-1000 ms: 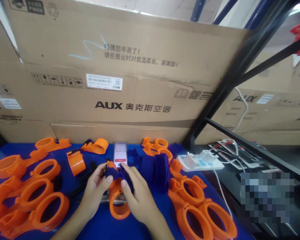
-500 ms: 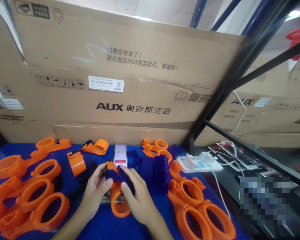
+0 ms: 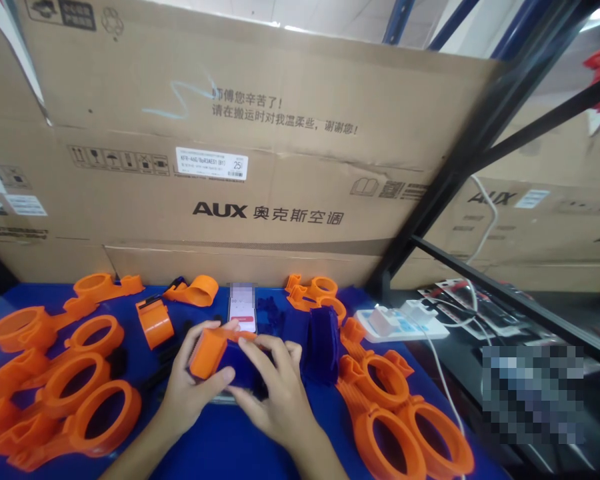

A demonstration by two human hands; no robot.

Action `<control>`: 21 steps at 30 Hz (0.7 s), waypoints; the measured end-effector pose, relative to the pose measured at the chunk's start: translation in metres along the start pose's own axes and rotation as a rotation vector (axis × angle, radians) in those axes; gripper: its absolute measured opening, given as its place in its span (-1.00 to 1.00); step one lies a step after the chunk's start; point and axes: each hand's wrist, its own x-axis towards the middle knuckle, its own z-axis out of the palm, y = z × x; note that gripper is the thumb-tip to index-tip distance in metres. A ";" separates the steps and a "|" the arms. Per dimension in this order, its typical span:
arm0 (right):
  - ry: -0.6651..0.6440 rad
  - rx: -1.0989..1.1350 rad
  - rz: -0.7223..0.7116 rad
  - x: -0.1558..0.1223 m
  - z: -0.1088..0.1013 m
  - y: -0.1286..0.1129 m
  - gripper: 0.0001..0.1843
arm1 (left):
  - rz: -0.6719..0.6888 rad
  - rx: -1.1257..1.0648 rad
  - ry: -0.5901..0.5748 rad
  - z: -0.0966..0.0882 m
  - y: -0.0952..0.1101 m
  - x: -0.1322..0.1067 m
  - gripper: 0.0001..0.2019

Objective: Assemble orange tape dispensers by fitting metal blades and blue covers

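Observation:
An orange plastic ring-shaped part (image 3: 208,354) is gripped in my left hand (image 3: 193,380), with the thumb below it and the fingers behind. My right hand (image 3: 275,380) is closed around a dark blue plastic piece (image 3: 244,365) that lies against the orange part. Its index finger presses near the orange part's narrow end. The fingers hide where the two pieces meet, so I cannot tell whether they are joined. Just beyond my hands lies a phone (image 3: 243,310) with a lit screen.
Several orange ring parts (image 3: 107,420) lie at the left, and more orange parts (image 3: 385,443) at the right. Curved dark blue pieces (image 3: 323,343) stand beside my right hand. A white power strip (image 3: 405,323) with cables sits at the right; a large cardboard box (image 3: 280,167) stands behind.
The orange part has been turned: its ring hung below my hands before and now sits up by my left fingers. My right fingers have shifted over the blue piece.

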 end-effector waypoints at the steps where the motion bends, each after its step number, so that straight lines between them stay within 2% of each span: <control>1: 0.007 -0.018 -0.018 -0.001 0.001 0.000 -0.33 | 0.011 0.025 0.014 0.000 0.000 0.000 -0.42; 7: 0.035 -0.040 -0.050 -0.003 0.003 -0.001 -0.39 | 0.012 0.088 0.059 -0.004 -0.004 -0.001 -0.54; 14: 0.026 -0.006 -0.045 -0.003 0.005 -0.002 -0.33 | 0.027 0.079 0.011 -0.008 0.001 0.000 -0.55; 17: 0.054 0.109 0.008 -0.002 0.004 0.000 -0.28 | 0.010 0.045 -0.091 -0.009 0.002 -0.002 -0.33; 19: 0.092 0.237 0.081 -0.001 0.002 0.001 -0.38 | 0.025 0.016 -0.181 -0.007 0.000 -0.005 -0.14; 21: 0.126 0.364 0.168 0.001 0.000 0.001 -0.55 | 0.032 0.062 -0.280 -0.003 -0.001 -0.009 -0.05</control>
